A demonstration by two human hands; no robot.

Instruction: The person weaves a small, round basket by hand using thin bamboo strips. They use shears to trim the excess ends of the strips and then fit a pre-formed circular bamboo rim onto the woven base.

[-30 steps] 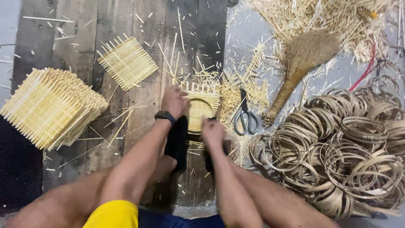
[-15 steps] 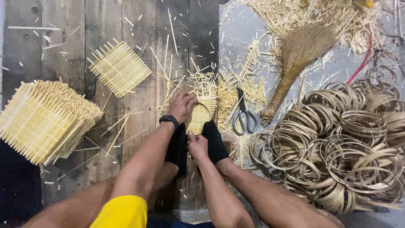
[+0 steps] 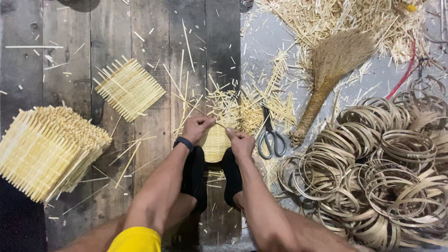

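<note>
Both hands, left hand [image 3: 197, 127] and right hand [image 3: 240, 140], pinch the rim of the woven mat [image 3: 215, 142] held between my feet [image 3: 212, 175]. Uneven pull could, I judge, snap a strip or loosen the weave; the scissors [image 3: 270, 135] lie just beside.

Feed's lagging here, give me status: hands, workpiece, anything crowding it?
Left hand and right hand both gripping the woven bamboo piece, braced between the feet. Scissors lie just right. Loose splints crowd beyond it.
</note>
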